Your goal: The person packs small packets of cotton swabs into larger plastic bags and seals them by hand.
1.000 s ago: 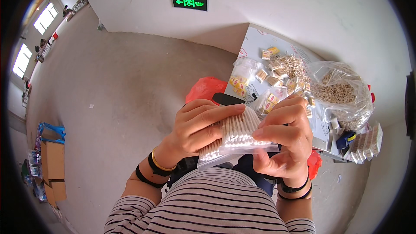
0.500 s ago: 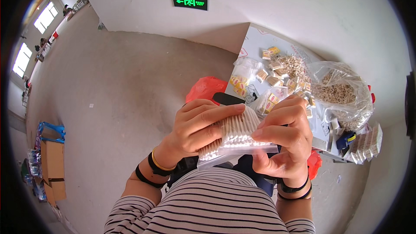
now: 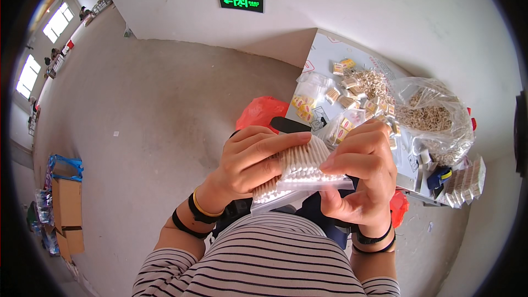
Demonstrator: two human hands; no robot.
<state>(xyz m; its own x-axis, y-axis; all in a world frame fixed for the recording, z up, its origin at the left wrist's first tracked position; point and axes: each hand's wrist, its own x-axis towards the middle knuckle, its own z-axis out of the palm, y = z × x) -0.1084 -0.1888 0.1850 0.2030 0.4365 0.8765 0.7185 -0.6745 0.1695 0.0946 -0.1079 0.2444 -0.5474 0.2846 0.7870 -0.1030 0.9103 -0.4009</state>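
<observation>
Two clear zip bags packed with cotton swabs overlap in front of my chest, white tips toward me. My left hand [image 3: 250, 157] is closed round their left side, fingers across the top. The upper bag [image 3: 305, 165] covers part of the lower bag [image 3: 267, 193], whose zip edge sticks out at the lower left. With index finger and thumb, my right hand [image 3: 366, 168] grips the right end of the upper bag near its zip strip. That strip runs between finger and thumb. My left thumb is hidden.
On the table [image 3: 316, 55] beyond my hands lie a heap of loose swabs [image 3: 374, 82], small bundles, yellow-labelled packets [image 3: 302, 107] and a big clear bag of swabs [image 3: 426, 115]. A red plastic bag [image 3: 261, 113] hangs by the table's left edge. A cardboard box [image 3: 67, 203] stands far left.
Almost nothing differs. The upper bag's zip edge sits slightly higher and flatter, while both hands keep their hold.
</observation>
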